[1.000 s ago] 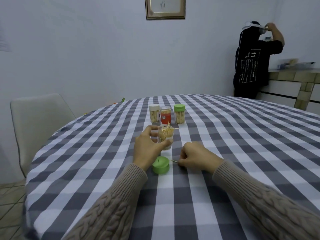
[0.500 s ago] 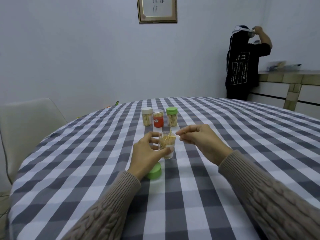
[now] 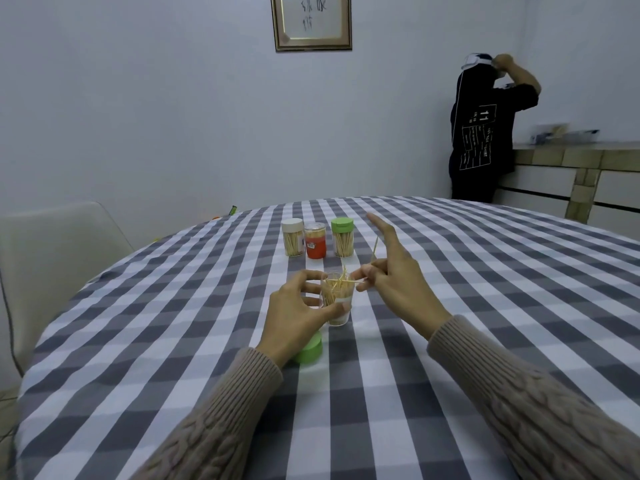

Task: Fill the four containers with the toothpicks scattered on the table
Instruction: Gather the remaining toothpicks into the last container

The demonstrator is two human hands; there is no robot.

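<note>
My left hand (image 3: 298, 313) grips the open clear container (image 3: 337, 301), upright on the checked tablecloth (image 3: 467, 306), its toothpicks (image 3: 337, 285) sticking out at angles. My right hand (image 3: 398, 282) is just beside its rim, index finger out straight, other fingers pinching a toothpick (image 3: 374, 249). Loose green lid (image 3: 310, 349) lies under my left wrist. Three capped containers farther back in a row: white cap (image 3: 293, 237), red label (image 3: 315, 241), green cap (image 3: 343, 237). Pale chair (image 3: 59, 258) left. Framed picture (image 3: 311, 20) on grey wall. A person in black (image 3: 485, 133) faces a tiled counter (image 3: 571, 174).
</note>
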